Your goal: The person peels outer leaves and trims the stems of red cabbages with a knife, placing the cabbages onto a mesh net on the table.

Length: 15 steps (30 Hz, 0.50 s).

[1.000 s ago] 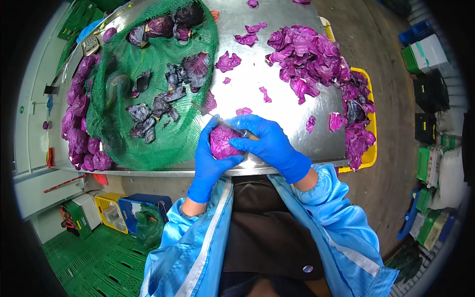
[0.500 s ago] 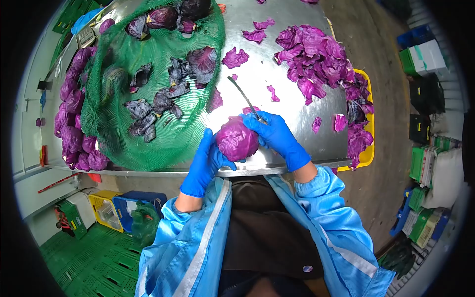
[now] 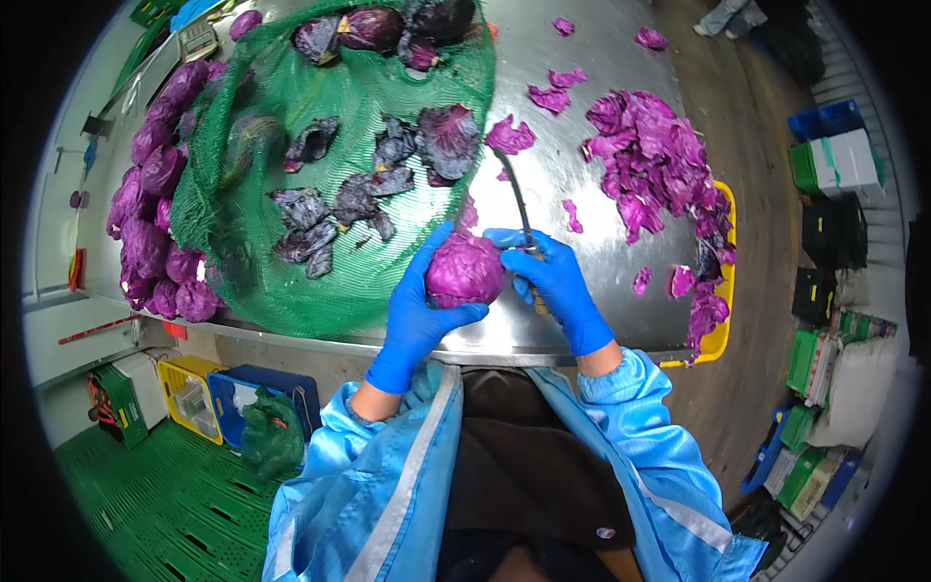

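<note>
Purple cabbage (image 3: 465, 271) sits cupped in the left hand (image 3: 415, 318), the right hand (image 3: 556, 287) gripping a knife (image 3: 521, 199).

The worktop (image 3: 630, 315) is silver-grey. At its left side, the net (image 3: 320, 303) is green, mesh-patterned. Near its front edge, the cabbage (image 3: 465, 272) is purple; the left hand (image 3: 412, 315) and right hand (image 3: 558, 281) wear solid blue gloves (image 3: 390, 371). At its right edge, the container (image 3: 722, 338) is yellow.
</note>
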Each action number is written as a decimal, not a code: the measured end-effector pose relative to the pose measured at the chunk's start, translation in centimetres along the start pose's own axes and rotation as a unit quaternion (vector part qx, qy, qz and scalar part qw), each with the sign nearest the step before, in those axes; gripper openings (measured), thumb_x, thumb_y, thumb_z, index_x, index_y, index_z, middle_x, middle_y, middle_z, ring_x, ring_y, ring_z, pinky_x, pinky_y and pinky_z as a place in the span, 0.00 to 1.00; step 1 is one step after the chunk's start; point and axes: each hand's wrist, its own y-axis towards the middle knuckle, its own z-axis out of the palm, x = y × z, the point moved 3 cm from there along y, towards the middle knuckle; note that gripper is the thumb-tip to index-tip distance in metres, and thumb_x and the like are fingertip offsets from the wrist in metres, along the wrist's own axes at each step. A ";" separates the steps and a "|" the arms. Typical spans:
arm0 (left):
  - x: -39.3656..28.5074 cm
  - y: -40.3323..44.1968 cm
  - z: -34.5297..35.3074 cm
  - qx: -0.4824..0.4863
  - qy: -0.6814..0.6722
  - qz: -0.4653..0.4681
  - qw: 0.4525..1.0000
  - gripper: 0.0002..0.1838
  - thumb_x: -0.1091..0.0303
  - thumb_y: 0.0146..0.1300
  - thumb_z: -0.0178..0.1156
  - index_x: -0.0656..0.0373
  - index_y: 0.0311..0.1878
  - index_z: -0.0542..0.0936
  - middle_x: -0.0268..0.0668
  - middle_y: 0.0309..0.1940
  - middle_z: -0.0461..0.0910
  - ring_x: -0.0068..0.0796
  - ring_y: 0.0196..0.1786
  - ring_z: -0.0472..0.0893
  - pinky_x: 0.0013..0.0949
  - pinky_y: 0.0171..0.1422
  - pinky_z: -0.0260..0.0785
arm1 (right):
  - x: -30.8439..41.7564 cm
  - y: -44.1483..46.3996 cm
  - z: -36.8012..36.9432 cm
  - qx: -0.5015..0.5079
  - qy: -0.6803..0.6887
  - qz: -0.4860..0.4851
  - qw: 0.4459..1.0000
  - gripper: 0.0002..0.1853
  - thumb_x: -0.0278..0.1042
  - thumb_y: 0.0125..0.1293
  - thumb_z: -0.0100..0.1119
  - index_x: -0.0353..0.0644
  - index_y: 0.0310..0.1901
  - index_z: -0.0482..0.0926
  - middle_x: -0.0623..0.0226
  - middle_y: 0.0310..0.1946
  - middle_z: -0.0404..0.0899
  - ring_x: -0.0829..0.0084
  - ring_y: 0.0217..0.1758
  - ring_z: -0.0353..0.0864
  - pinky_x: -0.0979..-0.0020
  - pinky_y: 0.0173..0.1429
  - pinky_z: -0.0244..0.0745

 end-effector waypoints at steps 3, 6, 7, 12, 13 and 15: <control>0.0 0.6 -2.3 -0.019 0.052 0.063 0.996 0.57 0.70 0.34 0.81 0.57 0.72 0.62 0.40 0.66 0.68 0.34 0.67 0.69 0.39 0.72 0.62 | -0.2 0.8 -0.4 -0.114 0.058 -0.016 0.992 0.16 0.37 0.67 0.57 0.37 0.50 0.81 0.75 0.25 0.77 0.87 0.19 0.67 0.82 0.23 0.60; -1.0 1.7 -6.7 -0.063 -0.146 0.010 0.987 0.55 0.71 0.34 0.80 0.58 0.71 0.63 0.38 0.64 0.69 0.34 0.67 0.68 0.36 0.72 0.60 | -2.2 2.5 -3.4 -0.197 0.064 -0.014 0.978 0.16 0.39 0.68 0.55 0.39 0.51 0.81 0.72 0.33 0.82 0.88 0.12 0.59 0.83 0.17 0.51; -1.7 2.3 -9.4 -0.095 -0.103 0.021 0.990 0.55 0.67 0.35 0.80 0.59 0.71 0.63 0.39 0.64 0.70 0.33 0.66 0.69 0.37 0.70 0.62 | -4.3 3.4 -5.2 -0.255 0.054 0.008 0.965 0.14 0.39 0.68 0.56 0.40 0.49 0.82 0.71 0.30 0.82 0.87 0.12 0.60 0.82 0.15 0.51; -7.4 4.5 -23.4 -0.317 -0.116 0.139 0.931 0.45 0.64 0.42 0.76 0.60 0.66 0.68 0.39 0.56 0.75 0.34 0.55 0.77 0.37 0.62 0.68 | -11.0 3.6 -10.8 -0.297 0.025 0.031 0.954 0.12 0.37 0.67 0.59 0.35 0.43 0.82 0.67 0.20 0.79 0.84 0.10 0.63 0.79 0.13 0.54; -7.7 4.6 -26.8 -0.357 -0.115 0.155 0.914 0.43 0.64 0.44 0.76 0.60 0.65 0.69 0.39 0.55 0.76 0.34 0.53 0.77 0.36 0.59 0.70 | -12.0 3.7 -11.8 -0.299 0.048 0.008 0.953 0.12 0.36 0.68 0.58 0.34 0.43 0.82 0.66 0.20 0.79 0.84 0.10 0.63 0.79 0.13 0.55; -8.7 4.4 -33.1 -0.463 -0.020 0.160 0.871 0.40 0.64 0.46 0.75 0.58 0.65 0.69 0.39 0.53 0.76 0.35 0.50 0.79 0.35 0.47 0.75 | -11.5 3.7 -10.9 -0.313 0.037 -0.002 0.949 0.12 0.36 0.68 0.57 0.34 0.42 0.82 0.66 0.20 0.79 0.83 0.10 0.64 0.80 0.14 0.56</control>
